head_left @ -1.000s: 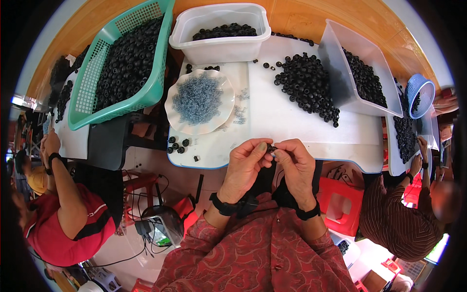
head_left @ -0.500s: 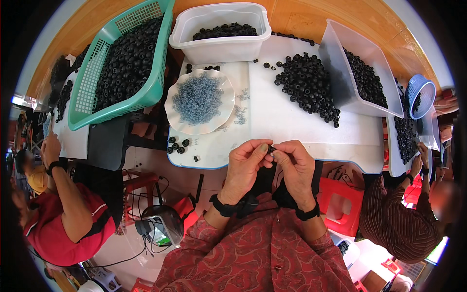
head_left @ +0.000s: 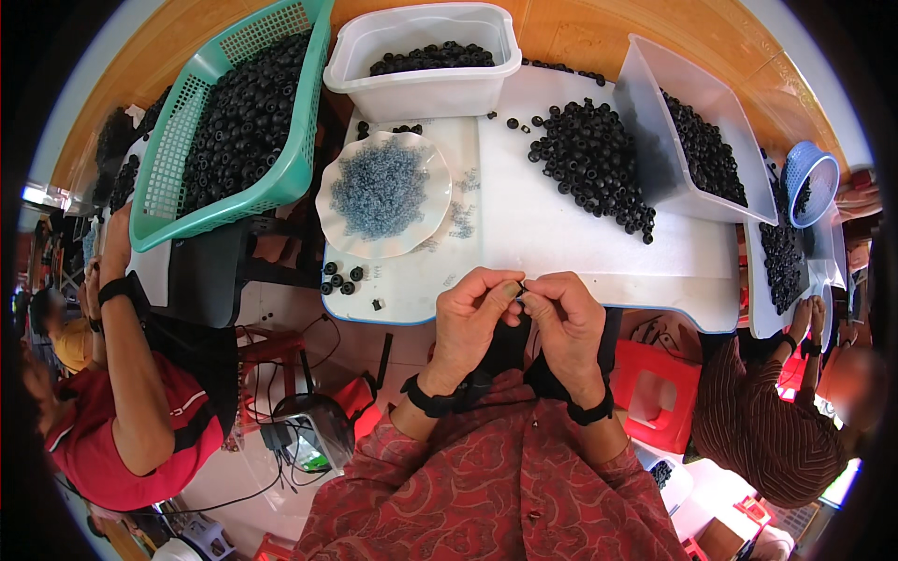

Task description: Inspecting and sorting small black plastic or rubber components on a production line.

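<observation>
Just past the table's front edge, my left hand (head_left: 471, 316) and my right hand (head_left: 567, 323) meet fingertip to fingertip. Both are closed, pinching a small black part (head_left: 521, 289) between thumbs and forefingers. Fingers cover most of that part, so its exact shape is hard to make out. Beyond my left hand a white wavy-rimmed plate (head_left: 436, 220) holds a heap of tiny grey-blue pieces (head_left: 379, 190) that look like springs. Several round black parts (head_left: 343, 279) lie at the table's near left corner. A larger pile of black parts (head_left: 591, 159) spreads over the right half of the table.
A green basket (head_left: 150, 192) of black parts stands left; a white tub (head_left: 426, 96) and a translucent bin (head_left: 664, 178) hold more. A red stool (head_left: 655, 397) is by my right arm. Co-workers sit at left (head_left: 131, 421) and right (head_left: 767, 411). Cables (head_left: 276, 439) hang at lower left.
My fingers have shifted slightly around the small black part, which stays between them. The left co-worker's arms have moved, and the right co-worker's hands have come closer together.
</observation>
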A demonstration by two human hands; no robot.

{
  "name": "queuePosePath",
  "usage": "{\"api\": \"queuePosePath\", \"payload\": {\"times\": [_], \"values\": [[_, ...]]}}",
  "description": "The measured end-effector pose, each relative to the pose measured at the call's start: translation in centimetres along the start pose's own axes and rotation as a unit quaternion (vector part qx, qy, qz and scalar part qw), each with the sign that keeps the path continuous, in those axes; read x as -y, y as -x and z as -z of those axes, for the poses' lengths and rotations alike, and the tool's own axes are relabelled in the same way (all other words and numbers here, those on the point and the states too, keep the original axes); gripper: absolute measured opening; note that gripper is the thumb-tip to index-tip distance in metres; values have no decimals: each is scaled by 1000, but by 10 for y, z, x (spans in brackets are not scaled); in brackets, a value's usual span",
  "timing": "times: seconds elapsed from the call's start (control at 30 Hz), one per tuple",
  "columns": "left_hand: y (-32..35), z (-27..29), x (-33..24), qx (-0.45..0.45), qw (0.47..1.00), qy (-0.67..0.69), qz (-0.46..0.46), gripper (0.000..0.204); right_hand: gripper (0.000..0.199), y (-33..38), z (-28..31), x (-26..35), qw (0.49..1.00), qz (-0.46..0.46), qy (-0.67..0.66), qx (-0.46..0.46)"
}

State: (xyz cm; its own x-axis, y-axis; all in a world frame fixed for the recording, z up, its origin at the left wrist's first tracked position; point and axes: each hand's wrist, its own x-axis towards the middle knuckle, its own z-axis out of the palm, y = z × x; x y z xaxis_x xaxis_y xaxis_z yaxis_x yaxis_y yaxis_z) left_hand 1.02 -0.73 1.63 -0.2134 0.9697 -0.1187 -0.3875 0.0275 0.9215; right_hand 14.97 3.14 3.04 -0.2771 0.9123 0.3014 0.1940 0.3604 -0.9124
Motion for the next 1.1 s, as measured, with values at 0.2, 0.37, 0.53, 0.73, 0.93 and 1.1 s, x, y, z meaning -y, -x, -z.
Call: {"api": "queuePosePath", "payload": {"times": [0.2, 0.37, 0.53, 0.73, 0.93, 1.1], "values": [[0, 0, 2, -15, 999, -27, -11, 16, 13, 0, -3, -1, 1000, 6, 23, -3], [-3, -3, 2, -35, 999, 11, -5, 16, 16, -4, 0, 4, 999, 21, 36, 2], [-2, -1, 4, -36, 999, 40, -2, 17, 17, -6, 4, 10, 998, 11, 61, 18], [0, 2, -1, -5, 998, 62, 6, 21, 15, -9, 6, 9, 997, 23, 65, 17], [0, 4, 0, 3, 998, 58, 9, 21, 15, -10, 6, 11, 998, 22, 59, 20], [0, 8, -4, 20, 1000, 17, -13, 19, 14, -8, 6, 13, 998, 10, 48, 35]]}}
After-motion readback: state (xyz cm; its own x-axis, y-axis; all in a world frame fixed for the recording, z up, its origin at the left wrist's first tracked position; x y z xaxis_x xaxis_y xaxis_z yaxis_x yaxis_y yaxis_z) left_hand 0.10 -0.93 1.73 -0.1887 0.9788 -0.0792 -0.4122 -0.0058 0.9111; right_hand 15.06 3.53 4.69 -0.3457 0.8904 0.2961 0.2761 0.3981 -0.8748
